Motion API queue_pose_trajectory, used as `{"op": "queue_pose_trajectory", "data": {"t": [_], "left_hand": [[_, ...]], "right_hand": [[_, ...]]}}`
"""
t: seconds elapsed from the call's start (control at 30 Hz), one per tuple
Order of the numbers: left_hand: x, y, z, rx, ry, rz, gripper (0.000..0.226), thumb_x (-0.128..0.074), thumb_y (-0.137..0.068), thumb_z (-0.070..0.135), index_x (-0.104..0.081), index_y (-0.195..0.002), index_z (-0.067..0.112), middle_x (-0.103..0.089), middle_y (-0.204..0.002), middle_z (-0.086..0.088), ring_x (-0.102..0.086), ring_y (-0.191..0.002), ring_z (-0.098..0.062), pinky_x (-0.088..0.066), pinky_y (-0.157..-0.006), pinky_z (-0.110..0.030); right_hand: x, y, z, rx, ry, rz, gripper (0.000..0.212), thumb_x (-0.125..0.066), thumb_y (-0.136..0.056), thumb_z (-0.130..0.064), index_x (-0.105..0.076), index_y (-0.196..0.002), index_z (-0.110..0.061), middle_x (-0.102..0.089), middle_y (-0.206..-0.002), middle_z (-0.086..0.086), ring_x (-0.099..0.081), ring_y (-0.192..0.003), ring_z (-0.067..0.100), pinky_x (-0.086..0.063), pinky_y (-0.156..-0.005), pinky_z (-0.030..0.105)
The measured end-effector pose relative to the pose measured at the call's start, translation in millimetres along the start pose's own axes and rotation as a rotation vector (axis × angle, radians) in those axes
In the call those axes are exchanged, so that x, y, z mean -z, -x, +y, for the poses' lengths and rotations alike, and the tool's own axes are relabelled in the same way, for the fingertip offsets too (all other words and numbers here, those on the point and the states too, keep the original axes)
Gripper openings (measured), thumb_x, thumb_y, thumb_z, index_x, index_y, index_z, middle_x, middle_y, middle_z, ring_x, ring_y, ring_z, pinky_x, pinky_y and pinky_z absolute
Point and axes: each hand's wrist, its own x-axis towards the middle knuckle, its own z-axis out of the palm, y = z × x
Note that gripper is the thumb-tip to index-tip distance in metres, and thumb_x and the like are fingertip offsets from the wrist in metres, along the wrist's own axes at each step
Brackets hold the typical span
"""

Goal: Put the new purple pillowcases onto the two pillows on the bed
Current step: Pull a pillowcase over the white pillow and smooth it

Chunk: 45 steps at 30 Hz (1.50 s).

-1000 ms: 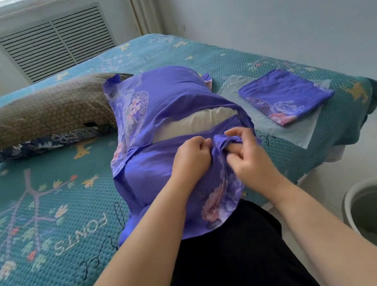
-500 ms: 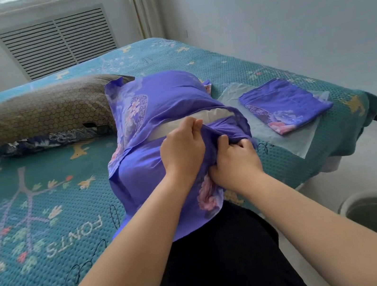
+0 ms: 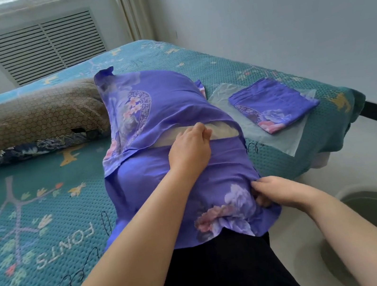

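A purple floral pillowcase (image 3: 164, 111) holds a pillow whose cream fabric (image 3: 220, 130) shows through its slit. It lies on the teal bedspread (image 3: 35, 231), long axis running from the person toward the louvred wall vent (image 3: 44, 48). The left hand (image 3: 190, 151) curls at the slit edge; the right hand (image 3: 275, 192) pinches the near hem. A folded purple pillowcase (image 3: 275, 103) lies on a plastic bag (image 3: 289, 138); a brown pillow (image 3: 28, 117) lies left

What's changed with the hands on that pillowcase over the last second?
The hands have split. The left hand moved up to the envelope opening, fingers curled at the fabric edge where the white pillow shows. The right hand dropped to the purple pillowcase's right lower edge and grips it. The brown pillow and folded pillowcase stayed put.
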Motion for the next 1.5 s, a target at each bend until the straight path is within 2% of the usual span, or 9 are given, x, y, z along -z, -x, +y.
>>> {"op": "queue_pose_trajectory", "data": {"t": [0.23,0.5,0.7,0.87,0.93,1.03,1.17,1.3,1.5], "left_hand": [[-36,-28,37,-0.120,-0.513,-0.228,0.062,-0.053,-0.084,0.059,-0.050,-0.126,0.014,-0.052,-0.131,-0.010,-0.041,-0.125,-0.028,-0.031,-0.099,-0.039],[-18,-56,25,-0.321,-0.480,-0.033,0.028,-0.046,-0.095,0.035,-0.054,-0.112,0.015,-0.056,-0.118,-0.008,-0.051,-0.110,-0.032,-0.036,-0.086,-0.038],[22,-87,0,0.106,-0.144,0.091,0.036,-0.032,-0.101,0.025,-0.058,-0.112,0.002,-0.061,-0.115,-0.025,-0.056,-0.108,-0.041,-0.042,-0.085,-0.039],[16,-87,-15,0.125,-0.138,-0.039,0.053,-0.029,-0.101,0.041,-0.060,-0.105,-0.001,-0.060,-0.119,-0.023,-0.052,-0.112,-0.038,-0.039,-0.089,-0.039],[13,-85,-10,0.083,-0.136,-0.162,0.050,-0.038,-0.096,0.050,-0.060,-0.094,0.005,-0.063,-0.108,-0.019,-0.055,-0.103,-0.035,-0.037,-0.080,-0.037],[24,-75,-10,-0.008,-0.092,-0.335,0.038,-0.062,-0.084,0.050,-0.047,-0.079,0.014,-0.055,-0.081,-0.002,-0.052,-0.085,-0.028,-0.031,-0.068,-0.031],[36,-21,-36,-0.211,-0.161,0.021,0.029,-0.064,-0.083,0.039,-0.051,-0.094,0.015,-0.056,-0.105,-0.005,-0.051,-0.099,-0.029,-0.040,-0.085,-0.038],[46,73,-85,-0.104,-0.123,0.406,0.028,-0.052,-0.088,0.043,-0.054,-0.087,0.015,-0.057,-0.091,-0.004,-0.052,-0.085,-0.030,-0.037,-0.081,-0.039],[39,156,-170,0.045,0.081,0.307,0.045,-0.058,-0.078,0.047,-0.055,-0.107,0.012,-0.054,-0.113,0.005,-0.058,-0.099,-0.025,-0.044,-0.087,-0.032]], "right_hand": [[-17,9,-18,0.248,0.365,0.226,0.018,-0.046,-0.090,-0.035,-0.044,-0.076,-0.023,-0.066,-0.097,0.007,-0.059,-0.092,0.030,-0.042,-0.071,0.035],[-19,15,-6,0.303,0.073,0.427,0.032,-0.039,-0.097,-0.023,-0.053,-0.125,-0.028,-0.065,-0.118,0.005,-0.058,-0.109,0.028,-0.047,-0.086,0.039],[-20,-1,-3,0.131,0.318,0.286,0.025,-0.034,-0.096,-0.031,-0.052,-0.113,-0.031,-0.064,-0.114,0.005,-0.060,-0.102,0.029,-0.047,-0.078,0.035],[-18,-7,3,0.216,0.014,0.626,0.013,-0.052,-0.094,-0.030,-0.062,-0.099,-0.024,-0.064,-0.101,0.004,-0.059,-0.098,0.027,-0.047,-0.077,0.036],[-26,-3,-2,0.350,-0.008,0.806,0.028,-0.060,-0.089,-0.038,-0.058,-0.110,-0.021,-0.052,-0.115,0.003,-0.050,-0.111,0.021,-0.042,-0.087,0.035],[-27,-2,-12,0.348,-0.057,0.553,0.067,-0.060,-0.080,-0.057,-0.037,-0.137,-0.030,-0.031,-0.138,0.000,-0.039,-0.127,0.019,-0.037,-0.103,0.037],[-17,-16,-19,0.209,0.113,0.422,0.078,-0.061,-0.080,-0.058,-0.022,-0.145,-0.037,-0.019,-0.148,0.002,-0.037,-0.131,0.030,-0.036,-0.105,0.043],[-42,-16,-38,0.421,0.383,0.792,0.053,-0.060,-0.085,-0.027,-0.045,-0.135,-0.023,-0.040,-0.140,0.008,-0.043,-0.125,0.031,-0.039,-0.100,0.047],[-112,3,-88,0.944,0.314,0.716,0.034,-0.055,-0.083,-0.047,-0.066,-0.107,-0.026,-0.062,-0.112,0.000,-0.055,-0.106,0.020,-0.037,-0.098,0.037]]}}
